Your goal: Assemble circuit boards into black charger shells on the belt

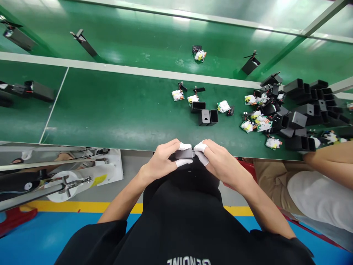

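Head view shows two bare hands with white covers on some fingertips, working together at the near edge of the table (116, 110). Between them is one dark box (183, 154), lifted off the table, in front of the body. The left hand (163, 159) holds it with narrow fingers, the thumb on the near long side and another finger on the far long side; I think this grip leaves the right end of the box free. At that end, the fingers of the right hand (218, 157) are close together and touch it, but I cannot tell if they pinch a small piece there.

Farther, just beyond the hands, three black cases (204, 117) stand close together, perhaps to be in easy reach. Two have the open mouth up, one shows a hole. Near them lie small circuit boards (178, 95) with wires, apart from each other, maybe so the wires do not tangle. To the right, many more cases (306, 109) and boards are crowded like a stock, near another person's arm (331, 162).
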